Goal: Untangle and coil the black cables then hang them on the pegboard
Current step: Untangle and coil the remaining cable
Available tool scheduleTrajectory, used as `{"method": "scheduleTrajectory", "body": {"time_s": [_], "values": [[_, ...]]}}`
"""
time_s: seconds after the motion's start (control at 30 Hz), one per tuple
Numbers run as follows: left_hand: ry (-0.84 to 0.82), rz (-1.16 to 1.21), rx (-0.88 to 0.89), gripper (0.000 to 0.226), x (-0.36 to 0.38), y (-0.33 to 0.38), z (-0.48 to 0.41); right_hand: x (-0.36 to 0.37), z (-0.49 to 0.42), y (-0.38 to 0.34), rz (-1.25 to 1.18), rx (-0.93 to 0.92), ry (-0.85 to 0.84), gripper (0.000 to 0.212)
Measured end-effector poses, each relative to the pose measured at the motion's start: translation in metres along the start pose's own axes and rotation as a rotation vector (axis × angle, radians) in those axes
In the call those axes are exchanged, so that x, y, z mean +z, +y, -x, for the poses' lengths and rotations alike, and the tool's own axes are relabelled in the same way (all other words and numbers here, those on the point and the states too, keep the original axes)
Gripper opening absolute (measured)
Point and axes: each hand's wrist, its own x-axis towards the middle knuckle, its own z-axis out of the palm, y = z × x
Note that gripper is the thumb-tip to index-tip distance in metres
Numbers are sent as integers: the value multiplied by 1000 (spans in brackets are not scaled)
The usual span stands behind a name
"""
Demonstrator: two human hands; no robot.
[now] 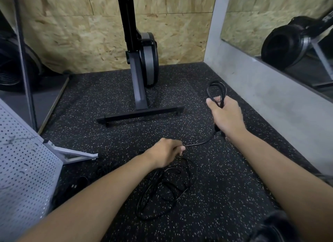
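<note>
Black rubber floor flecked with white (225, 187) carries one upright black-and-grey exercise machine (142, 65) on a T-shaped foot. One grey perforated metal pegboard (23, 169) stands at left. One loose tangle of thin black cable (165, 188) lies on the floor just below the left hand (167, 152), whose curled fingers pinch a strand running to the right hand (228, 116). Right hand is clenched round one small coil of black cable loops (224, 93), held clear of the floor. How many separate cables the tangle holds cannot be told.
</note>
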Motion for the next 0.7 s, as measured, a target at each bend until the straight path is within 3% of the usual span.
{"method": "scheduleTrajectory", "body": {"time_s": [0.1, 0.33, 0.53, 0.63, 0.7], "values": [[50, -101, 160, 33, -8, 8, -3, -3, 2, -3, 160, -45, -85, 20], [245, -151, 278, 23, -33, 26, -10, 2, 6, -2, 395, -66, -377, 40], [408, -142, 331, 20, -41, 29, -11, 8, 12, -4, 419, -13, -564, 67], [479, -99, 328, 18, -46, 30, -7, 7, 16, -8, 310, 54, -680, 56], [491, -73, 313, 13, -49, 30, -6, 10, 19, -10, 353, -6, -762, 57]]}}
